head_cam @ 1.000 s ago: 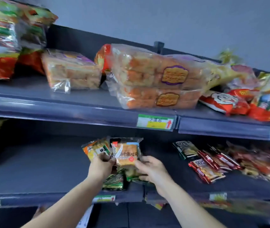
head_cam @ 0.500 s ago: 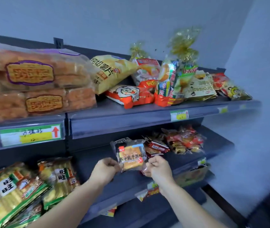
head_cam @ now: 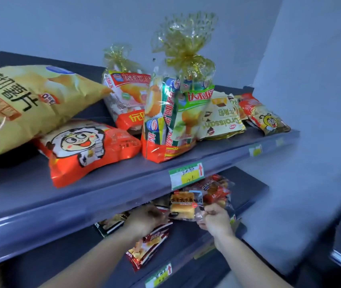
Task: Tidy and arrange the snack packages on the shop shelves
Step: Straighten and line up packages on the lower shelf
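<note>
**Status of the task**

- Upper grey metal shelf (head_cam: 124, 183): not yet ordered. The large yellow crisp bag (head_cam: 30, 104) lies tilted on the orange-red foil bag with a cartoon face (head_cam: 86, 148). Two tall cellophane packs with gold tied tops stand upright – a green-and-orange one (head_cam: 176, 121) in front and a pink-and-orange one (head_cam: 128, 94) behind. At the right end the cream croissant packet (head_cam: 221, 119) and the red-and-yellow packet with a bee cartoon (head_cam: 267, 119) lie flat and overlapping.
- Lower grey shelf (head_cam: 186, 231): work appears to be in hand here. Red snack packets (head_cam: 149, 246) lie loose at the front, and a heap of red packets (head_cam: 217, 190) sits further back.
- Small clear cake packet (head_cam: 186, 206): held just under the upper shelf's lip, above the lower shelf and in front of the heap. It is not yet set down.
- Right hand (head_cam: 215, 219): fingers curled, pinching the packet's lower right corner.
- Left hand (head_cam: 146, 219): reaches the packet's left edge in shadow – whether it grips cannot be told.

**Legible writing**

- Yellow bag: large black Chinese characters, turned sideways.
- Green-and-orange pack: white Chinese characters on a red band.
- Croissant packet: "Croissant", upside down.
- Cake packet: a dark band of yellow Chinese characters.
- Green-and-yellow price label (head_cam: 187, 175): a red upward arrow; the handwriting is too blurred to read.
</note>
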